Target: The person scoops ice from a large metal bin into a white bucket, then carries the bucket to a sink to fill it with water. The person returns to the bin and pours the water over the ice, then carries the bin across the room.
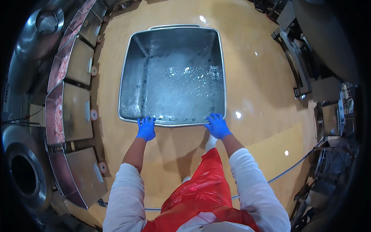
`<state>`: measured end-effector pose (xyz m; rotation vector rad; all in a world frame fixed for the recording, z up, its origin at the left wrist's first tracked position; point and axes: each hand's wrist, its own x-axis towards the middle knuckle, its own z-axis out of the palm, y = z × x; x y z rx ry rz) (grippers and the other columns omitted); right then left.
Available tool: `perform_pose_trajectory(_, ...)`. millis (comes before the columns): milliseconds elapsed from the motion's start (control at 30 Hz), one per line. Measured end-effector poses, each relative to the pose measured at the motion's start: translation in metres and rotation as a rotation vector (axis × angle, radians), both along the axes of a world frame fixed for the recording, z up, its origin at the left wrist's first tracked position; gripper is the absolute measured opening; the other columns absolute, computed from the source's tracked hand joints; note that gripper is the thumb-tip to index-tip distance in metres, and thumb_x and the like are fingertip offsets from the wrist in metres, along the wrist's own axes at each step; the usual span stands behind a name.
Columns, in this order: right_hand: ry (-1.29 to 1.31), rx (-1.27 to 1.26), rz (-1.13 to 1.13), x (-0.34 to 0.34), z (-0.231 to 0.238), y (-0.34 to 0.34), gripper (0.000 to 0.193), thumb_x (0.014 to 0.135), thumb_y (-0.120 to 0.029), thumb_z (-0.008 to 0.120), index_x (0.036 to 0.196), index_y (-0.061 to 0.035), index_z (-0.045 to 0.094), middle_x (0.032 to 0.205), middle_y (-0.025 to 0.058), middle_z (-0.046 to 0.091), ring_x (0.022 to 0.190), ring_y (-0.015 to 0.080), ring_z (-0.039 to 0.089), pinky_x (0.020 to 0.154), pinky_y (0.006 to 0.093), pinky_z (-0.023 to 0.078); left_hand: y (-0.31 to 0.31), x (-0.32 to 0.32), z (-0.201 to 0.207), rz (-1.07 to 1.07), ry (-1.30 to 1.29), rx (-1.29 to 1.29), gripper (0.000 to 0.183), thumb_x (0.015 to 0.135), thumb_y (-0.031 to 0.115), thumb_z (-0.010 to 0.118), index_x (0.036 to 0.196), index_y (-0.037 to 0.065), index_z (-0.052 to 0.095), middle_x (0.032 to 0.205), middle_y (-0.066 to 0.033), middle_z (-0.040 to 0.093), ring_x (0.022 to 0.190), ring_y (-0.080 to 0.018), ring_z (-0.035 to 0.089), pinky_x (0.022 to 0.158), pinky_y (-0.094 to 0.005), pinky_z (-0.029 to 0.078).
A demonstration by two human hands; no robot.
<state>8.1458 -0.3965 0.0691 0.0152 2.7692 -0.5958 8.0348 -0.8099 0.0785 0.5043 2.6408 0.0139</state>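
Note:
A large square stainless-steel tub is in front of me, with rounded corners and a rolled rim. Its inside looks wet and glistens; whether liquid stands in it I cannot tell. My left hand, in a blue glove, is hooked over the near rim left of its middle. Farther right on that same rim, near the corner, my right hand grips in a matching glove. The fingers of both hands curl over the edge, thumbs turned inward.
Along the left stands a row of steel bins on wheels, several holding pinkish pieces. A blue hose crosses the tan floor behind and right of me. Metal machinery lines the right side. I wear a red apron.

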Motion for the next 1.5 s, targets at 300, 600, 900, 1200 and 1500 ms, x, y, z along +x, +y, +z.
perform_pose_trajectory(300,-0.154,-0.022,0.017,-0.298,0.011,0.085,0.055,0.101,-0.053,0.057,0.143,-0.0174,0.057,0.155,0.0146,0.047,0.144,0.0439,0.037,0.112,0.0621,0.041,0.093,-0.302,0.003,0.003,-0.097,-0.146,0.074,0.08,0.015,0.066,0.15,0.017,0.045,0.15,-0.0197,0.044,0.144,-0.0399,0.04,0.124,-0.0664,0.013)
perform_pose_trajectory(600,-0.023,-0.021,0.093,-0.568,-0.017,0.192,0.052,0.102,-0.051,0.056,0.138,-0.0137,0.061,0.145,0.0186,0.056,0.135,0.0456,0.044,0.111,0.059,0.041,0.184,-0.575,-0.008,-0.038,0.055,-0.051,0.072,0.08,0.016,0.068,0.149,0.017,0.047,0.147,-0.0192,0.047,0.145,-0.039,0.04,0.125,-0.066,0.013)
perform_pose_trajectory(900,-0.18,0.012,0.108,-0.864,-0.008,0.301,0.056,0.103,-0.054,0.052,0.138,-0.0121,0.06,0.142,0.0201,0.057,0.132,0.0503,0.045,0.115,0.0583,0.036,0.309,-0.878,0.009,-0.003,-0.031,-0.093,0.073,0.086,0.019,0.066,0.155,0.019,0.044,0.161,-0.018,0.04,0.15,-0.0366,0.037,0.126,-0.0649,0.012)
perform_pose_trajectory(1200,0.009,0.042,-0.045,-1.111,-0.002,0.386,0.052,0.102,-0.051,0.057,0.138,-0.0138,0.059,0.149,0.0179,0.051,0.136,0.0455,0.043,0.105,0.0616,0.046,0.41,-1.162,0.01,-0.056,-0.026,-0.055,0.072,0.08,0.014,0.068,0.148,0.018,0.048,0.149,-0.0184,0.048,0.146,-0.038,0.039,0.126,-0.0646,0.012)
perform_pose_trajectory(1500,-0.074,-0.004,0.009,-1.384,0.0,0.531,0.055,0.101,-0.052,0.056,0.141,-0.0148,0.057,0.153,0.0174,0.048,0.141,0.0452,0.039,0.111,0.0622,0.042,0.557,-1.439,0.019,-0.063,-0.125,-0.157,0.072,0.084,0.015,0.063,0.153,0.017,0.043,0.156,-0.0212,0.042,0.15,-0.0394,0.035,0.126,-0.0651,0.01)
